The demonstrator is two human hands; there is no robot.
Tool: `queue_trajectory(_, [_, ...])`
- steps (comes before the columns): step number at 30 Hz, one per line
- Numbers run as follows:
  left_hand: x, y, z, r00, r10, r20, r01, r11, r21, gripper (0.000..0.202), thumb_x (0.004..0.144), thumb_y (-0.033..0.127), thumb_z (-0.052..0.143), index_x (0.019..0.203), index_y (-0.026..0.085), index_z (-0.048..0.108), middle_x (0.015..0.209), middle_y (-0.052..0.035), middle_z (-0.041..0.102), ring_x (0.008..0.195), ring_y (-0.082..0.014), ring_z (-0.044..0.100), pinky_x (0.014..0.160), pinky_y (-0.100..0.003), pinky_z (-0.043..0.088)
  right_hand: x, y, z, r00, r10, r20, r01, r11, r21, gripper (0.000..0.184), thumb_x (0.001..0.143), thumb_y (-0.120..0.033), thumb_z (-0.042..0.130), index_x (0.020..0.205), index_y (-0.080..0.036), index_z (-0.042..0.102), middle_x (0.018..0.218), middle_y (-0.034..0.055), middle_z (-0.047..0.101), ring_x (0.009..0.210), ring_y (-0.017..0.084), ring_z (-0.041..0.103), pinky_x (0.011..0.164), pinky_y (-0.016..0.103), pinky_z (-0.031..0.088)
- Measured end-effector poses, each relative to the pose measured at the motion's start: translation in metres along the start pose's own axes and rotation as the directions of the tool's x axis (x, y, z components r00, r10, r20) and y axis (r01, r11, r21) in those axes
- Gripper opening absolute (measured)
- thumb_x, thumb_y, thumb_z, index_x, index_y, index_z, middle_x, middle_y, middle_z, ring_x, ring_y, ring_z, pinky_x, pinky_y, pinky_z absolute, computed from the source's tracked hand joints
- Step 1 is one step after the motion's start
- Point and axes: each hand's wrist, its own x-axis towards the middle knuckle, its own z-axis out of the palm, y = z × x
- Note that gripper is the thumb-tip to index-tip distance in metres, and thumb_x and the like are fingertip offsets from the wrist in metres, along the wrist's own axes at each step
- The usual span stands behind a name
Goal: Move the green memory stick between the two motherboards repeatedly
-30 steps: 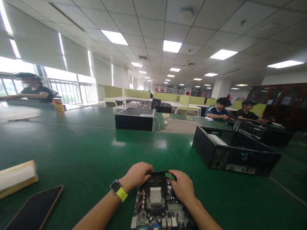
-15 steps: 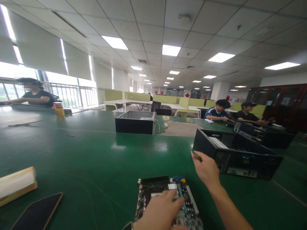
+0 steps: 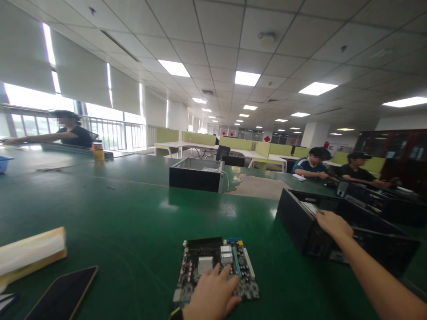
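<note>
A black motherboard (image 3: 216, 262) lies flat on the green table (image 3: 126, 222) right in front of me. My left hand (image 3: 210, 297) rests on its near edge, fingers spread and flat, holding nothing. My right hand (image 3: 333, 224) reaches out to the right over the rim of an open black computer case (image 3: 296, 222). Its fingers are drawn together and pointing into the case; whatever they hold is hidden.
A dark phone (image 3: 63, 293) and a wood-edged white block (image 3: 31, 253) lie at the near left. Another open case (image 3: 196, 175) stands mid-table. One person (image 3: 71, 131) works at the far left, two others (image 3: 313, 162) at the far right beside more cases.
My right hand lifted a small green card off the motherboard and carried it right to the open case. My left hand slid back to the board's near edge and flattened.
</note>
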Motion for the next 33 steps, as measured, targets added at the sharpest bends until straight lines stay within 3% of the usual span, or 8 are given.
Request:
queue_trajectory(9, [0.012, -0.146, -0.035, 0.943, -0.258, -0.211, 0.285, 0.952, 0.114, 0.038, 0.087, 0.04, 0.034, 0.121, 0.031, 0.05, 0.124, -0.007, 0.053, 0.108, -0.0254, 0.052, 0.09, -0.041, 0.039, -0.064, -0.02, -0.001, 0.999, -0.051, -0.005, 0.051, 0.998, -0.049, 0.054, 0.08, -0.054, 0.028, 0.115, -0.028, 0.06, 0.106, 0.0148, 0.063, 0.097, 0.034, 0.058, 0.073, 0.042, 0.046])
queue_trajectory(13, [0.019, -0.168, -0.052, 0.875, -0.33, -0.356, 0.402, 0.903, 0.151, 0.04, 0.085, 0.039, 0.041, 0.123, 0.03, 0.049, 0.132, -0.008, 0.047, 0.118, -0.0294, 0.043, 0.097, -0.048, 0.028, -0.133, -0.043, 0.0, 0.985, -0.171, -0.012, 0.169, 0.982, -0.084, 0.052, 0.083, -0.052, 0.025, 0.112, -0.029, 0.062, 0.099, 0.0147, 0.065, 0.088, 0.032, 0.062, 0.07, 0.041, 0.046])
queue_trajectory(16, [0.028, -0.143, -0.072, 0.876, -0.22, -0.429, 0.294, 0.949, 0.114, 0.043, 0.084, 0.042, 0.042, 0.124, 0.029, 0.048, 0.131, -0.0072, 0.047, 0.119, -0.026, 0.04, 0.099, -0.043, 0.027, -0.192, -0.067, 0.0, 0.954, -0.298, -0.036, 0.293, 0.951, -0.097, 0.048, 0.084, -0.048, 0.029, 0.113, -0.028, 0.061, 0.097, 0.0128, 0.066, 0.083, 0.03, 0.062, 0.068, 0.039, 0.046])
queue_trajectory(21, [0.056, -0.057, -0.124, 0.881, 0.102, -0.461, -0.089, 0.995, 0.051, 0.039, 0.088, 0.042, 0.035, 0.112, 0.023, 0.058, 0.114, -0.0047, 0.058, 0.106, -0.0176, 0.049, 0.095, -0.031, 0.034, -0.293, -0.115, 0.0, 0.855, -0.518, -0.025, 0.517, 0.855, -0.051, 0.045, 0.086, -0.045, 0.03, 0.117, -0.027, 0.059, 0.113, 0.0139, 0.059, 0.081, 0.028, 0.062, 0.067, 0.038, 0.045])
queue_trajectory(26, [0.094, 0.016, -0.159, 0.894, 0.356, -0.273, -0.36, 0.932, 0.039, 0.035, 0.086, 0.04, 0.038, 0.101, 0.021, 0.063, 0.097, -0.003, 0.066, 0.088, -0.0149, 0.057, 0.08, -0.026, 0.041, -0.365, -0.144, -0.003, 0.67, -0.741, 0.045, 0.738, 0.671, 0.074, 0.048, 0.084, -0.047, 0.034, 0.124, -0.026, 0.052, 0.134, 0.0125, 0.043, 0.098, 0.033, 0.056, 0.07, 0.043, 0.044])
queue_trajectory(30, [0.121, 0.043, -0.153, 0.916, 0.393, 0.08, -0.399, 0.914, 0.081, 0.027, 0.077, 0.032, 0.05, 0.094, 0.021, 0.067, 0.094, -0.0044, 0.068, 0.082, -0.0173, 0.059, 0.074, -0.028, 0.043, -0.363, -0.141, -0.042, 0.538, -0.829, 0.153, 0.82, 0.556, 0.134, 0.042, 0.083, -0.046, 0.035, 0.114, -0.029, 0.057, 0.125, 0.008, 0.053, 0.096, 0.032, 0.056, 0.069, 0.04, 0.044])
queue_trajectory(32, [0.131, 0.042, -0.141, 0.922, 0.313, 0.229, -0.342, 0.935, 0.094, 0.024, 0.07, 0.025, 0.056, 0.088, 0.017, 0.069, 0.091, -0.0082, 0.069, 0.081, -0.0207, 0.06, 0.074, -0.032, 0.044, -0.334, -0.136, -0.068, 0.535, -0.818, 0.212, 0.823, 0.561, 0.086, 0.036, 0.084, -0.043, 0.034, 0.092, -0.029, 0.066, 0.099, 0.0063, 0.066, 0.083, 0.026, 0.06, 0.068, 0.036, 0.043])
queue_trajectory(33, [0.135, 0.039, -0.133, 0.917, 0.277, 0.289, -0.313, 0.946, 0.085, 0.022, 0.066, 0.023, 0.058, 0.083, 0.014, 0.07, 0.085, -0.0092, 0.069, 0.078, -0.0215, 0.06, 0.072, -0.033, 0.045, -0.313, -0.134, -0.079, 0.576, -0.78, 0.242, 0.801, 0.598, 0.022, 0.036, 0.082, -0.043, 0.037, 0.08, -0.026, 0.068, 0.085, 0.0067, 0.067, 0.076, 0.024, 0.06, 0.066, 0.034, 0.043])
